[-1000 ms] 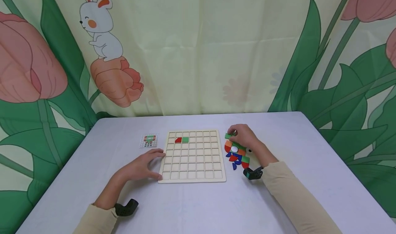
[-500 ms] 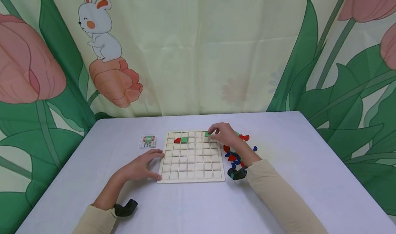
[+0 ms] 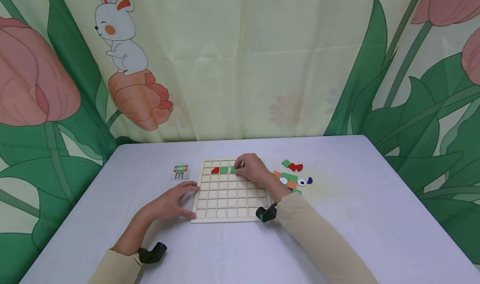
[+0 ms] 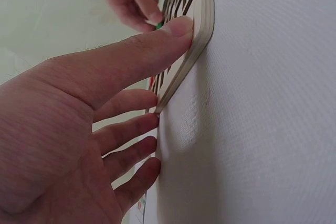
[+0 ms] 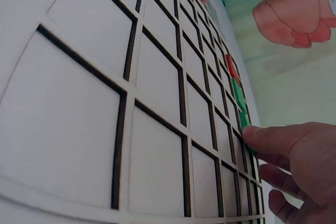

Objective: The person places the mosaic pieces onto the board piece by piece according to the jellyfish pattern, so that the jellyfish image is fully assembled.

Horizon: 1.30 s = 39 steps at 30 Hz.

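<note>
In the head view, a square green tile (image 3: pixel 233 170) is pinched by the right hand's (image 3: pixel 253 167) fingers, its sides roughly aligned with the gridded wooden board (image 3: pixel 222 203) beneath them; past the fingertips a printed curtain (image 3: pixel 240 75) is hung beyond a white cloth (image 3: pixel 225 255). In the left wrist view, the board's layered edge is touched by the left hand's (image 4: pixel 79 119) widely parted thumb and fingers. In the right wrist view, a second green tile (image 5: pixel 239 94) is seen just beyond the pinching thumb.

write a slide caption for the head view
Right hand pinches a green tile at the gridded board while the left hand touches the board's left edge.
</note>
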{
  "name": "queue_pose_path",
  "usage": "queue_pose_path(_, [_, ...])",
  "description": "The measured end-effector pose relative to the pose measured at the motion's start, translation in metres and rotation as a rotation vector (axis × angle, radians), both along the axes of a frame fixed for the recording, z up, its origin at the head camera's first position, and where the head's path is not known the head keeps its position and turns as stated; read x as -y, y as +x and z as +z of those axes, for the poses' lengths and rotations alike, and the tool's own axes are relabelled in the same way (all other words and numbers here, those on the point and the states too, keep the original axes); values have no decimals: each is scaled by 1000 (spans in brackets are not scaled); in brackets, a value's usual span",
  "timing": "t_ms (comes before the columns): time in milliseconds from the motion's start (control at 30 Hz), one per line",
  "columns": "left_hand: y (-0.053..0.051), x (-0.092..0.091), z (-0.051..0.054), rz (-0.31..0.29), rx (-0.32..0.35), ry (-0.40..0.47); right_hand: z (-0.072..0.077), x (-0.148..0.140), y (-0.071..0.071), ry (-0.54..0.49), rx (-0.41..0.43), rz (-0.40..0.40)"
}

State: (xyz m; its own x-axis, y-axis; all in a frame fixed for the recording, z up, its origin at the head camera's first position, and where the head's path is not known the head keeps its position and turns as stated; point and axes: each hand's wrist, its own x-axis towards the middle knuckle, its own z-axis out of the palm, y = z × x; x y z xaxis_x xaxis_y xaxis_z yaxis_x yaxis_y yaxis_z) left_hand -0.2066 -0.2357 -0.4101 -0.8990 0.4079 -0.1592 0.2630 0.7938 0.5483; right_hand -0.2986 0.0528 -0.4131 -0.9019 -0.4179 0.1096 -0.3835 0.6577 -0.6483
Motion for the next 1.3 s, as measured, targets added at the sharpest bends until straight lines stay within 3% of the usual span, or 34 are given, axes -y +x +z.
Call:
queue_pose_path(233, [1,0,3,-13,1,11,-1,14,2,49,-25,-76])
queue_pose_path(433, [2,-1,1,-21,5,16,-1,7,1,43,-26,-45])
queue_pose_path(633, [2,-1,0,-24,5,17,0,-15,0,-48,-6,-47])
queue_pose_path(833, [0,1,-2,-24,-12,3,3,-38,5,-96,29,-100])
queue_pose_path(1100, [-1,1,-2,-23,-20,11,4,-77,10,-70,76,-226])
queue_pose_path(1300, [0,2,-2,-31,-30,5,2,-116,7,20,62,-299])
